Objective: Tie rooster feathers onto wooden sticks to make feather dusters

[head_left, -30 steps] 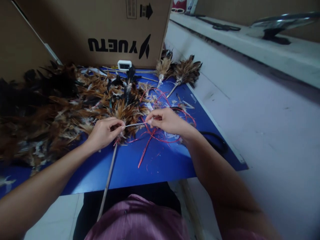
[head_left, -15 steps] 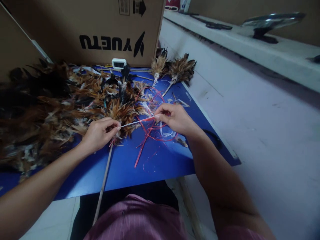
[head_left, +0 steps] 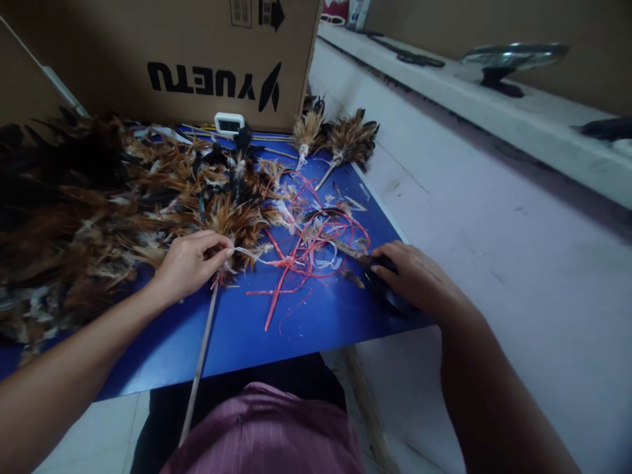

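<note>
My left hand (head_left: pixel 195 263) is closed in a pinch on a white string (head_left: pixel 245 251) at the base of a brown feather duster (head_left: pixel 232 224). The duster's thin wooden stick (head_left: pixel 202 362) runs down over the table's front edge towards my lap. From the pinch, the string leads right into a tangle of red plastic twine (head_left: pixel 291 262). At the right of the table, my right hand (head_left: pixel 412 273) is closed around the black handles of a pair of scissors (head_left: pixel 353 252). Their blades point left over the twine, and the fingers partly hide the handles.
A large heap of loose feathers (head_left: pixel 99 217) covers the left of the blue table (head_left: pixel 237 336). Two small feather dusters (head_left: pixel 351 138) lie at the back right. A small white digital display (head_left: pixel 230 123) stands before a cardboard box (head_left: pixel 197 39). A pale wall (head_left: pixel 474 217) borders the right side.
My right hand has let go of the red twine, moved right and taken hold of the scissors. The string has gone slack, and the twine lies on the table. My left hand keeps its pinch.
</note>
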The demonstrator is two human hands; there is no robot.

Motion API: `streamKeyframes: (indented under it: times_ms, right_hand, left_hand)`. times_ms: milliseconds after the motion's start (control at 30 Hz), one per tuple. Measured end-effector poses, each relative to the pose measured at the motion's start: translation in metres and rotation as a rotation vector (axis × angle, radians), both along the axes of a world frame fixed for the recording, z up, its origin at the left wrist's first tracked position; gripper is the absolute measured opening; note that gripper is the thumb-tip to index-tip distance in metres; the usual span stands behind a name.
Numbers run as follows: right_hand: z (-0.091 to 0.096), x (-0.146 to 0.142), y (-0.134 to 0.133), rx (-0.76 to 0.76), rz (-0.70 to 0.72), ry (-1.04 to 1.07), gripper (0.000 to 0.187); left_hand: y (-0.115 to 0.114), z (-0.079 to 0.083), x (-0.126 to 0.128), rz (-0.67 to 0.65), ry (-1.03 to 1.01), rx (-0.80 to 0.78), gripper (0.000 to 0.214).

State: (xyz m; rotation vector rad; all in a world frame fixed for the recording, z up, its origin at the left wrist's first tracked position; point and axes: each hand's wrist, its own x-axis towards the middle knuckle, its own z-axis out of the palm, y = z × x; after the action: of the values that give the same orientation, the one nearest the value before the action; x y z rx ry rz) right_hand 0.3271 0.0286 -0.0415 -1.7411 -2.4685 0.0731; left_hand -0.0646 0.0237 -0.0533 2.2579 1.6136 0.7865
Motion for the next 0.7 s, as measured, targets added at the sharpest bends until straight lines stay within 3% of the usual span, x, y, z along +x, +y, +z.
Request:
streamKeyframes:
  times_ms: [100,200,333,467,600,700]
  right_hand:
    - [-0.003,0.005,-0.012,0.022,-0.047,-0.035,0.028]
    - [-0.003,0.003,-0.019,-0.046,-0.071,-0.076,0.035]
    - [0.001,-0.001,-0.019,-0.096,-0.071,-0.126,0.036]
    - [0.007,-0.002,-0.019,-0.112,-0.162,-0.073,0.041]
    - [0.018,0.006,-0.025,-0.015,-0.289,0.056,0.055]
    - [0.032,0.014,-0.035,0.095,-0.364,0.079,0.055]
  left_hand:
    - [0.0,0.0,0.0,0.015,0.0,-0.005,0.026]
    - [0.0,0.0,0.002,0.028,0.002,-0.002,0.027]
    - [0.0,0.001,0.003,0.039,0.007,-0.001,0.027]
    - [0.0,0.001,0.004,0.038,0.012,0.005,0.027]
    - [0.0,0.001,0.004,0.027,0.007,0.004,0.027]
    - [0.0,0.001,0.004,0.026,0.006,0.012,0.027]
